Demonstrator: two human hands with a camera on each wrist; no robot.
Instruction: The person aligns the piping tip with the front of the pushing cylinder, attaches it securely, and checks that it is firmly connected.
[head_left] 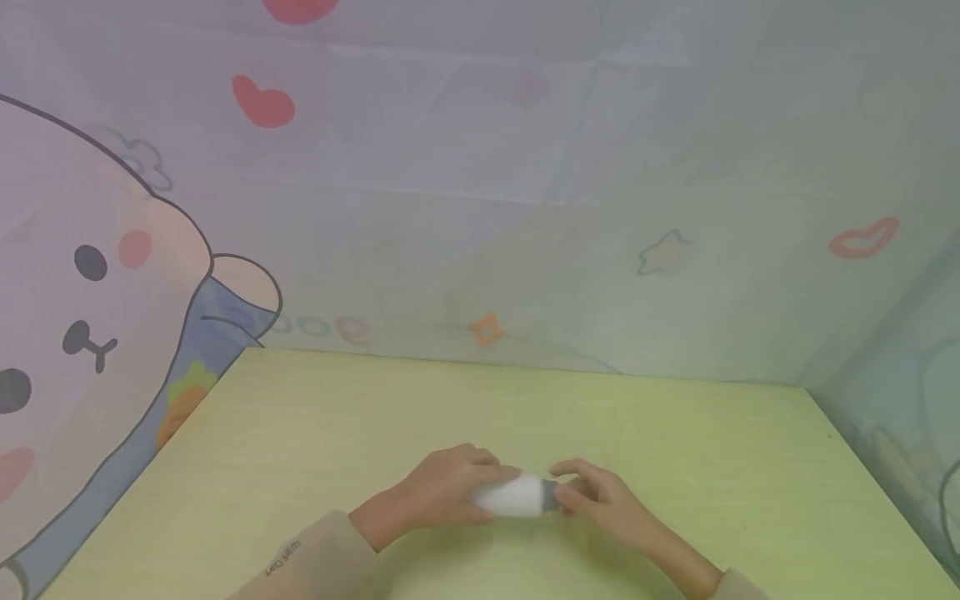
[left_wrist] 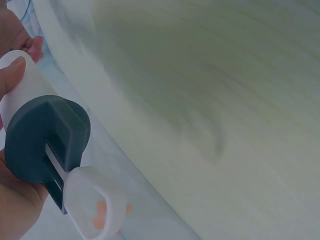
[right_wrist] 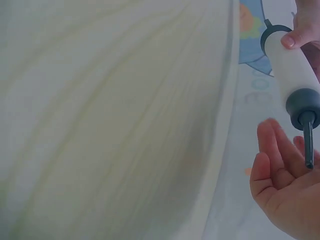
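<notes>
A white cylinder with dark teal ends, which looks like a hand balloon pump (head_left: 513, 497), lies sideways above the table. My left hand (head_left: 447, 490) grips its barrel near the handle end, thumb along the white side. In the left wrist view a white loop handle (left_wrist: 120, 205) sticks out of the slotted dark end cap (left_wrist: 30, 140). A thin dark nozzle (right_wrist: 308, 145) points from the other end in the right wrist view. Close to that nozzle, my right hand (right_wrist: 295, 195) has its fingers spread and loosely bent; whether it touches the nozzle is hard to tell.
The pale yellow-green table (head_left: 360, 408) stretches out under both hands. Behind it hangs a light cloth backdrop (head_left: 480, 167) printed with hearts and stars. A large cartoon bear (head_left: 90, 317) is printed on the left side, past the table's edge.
</notes>
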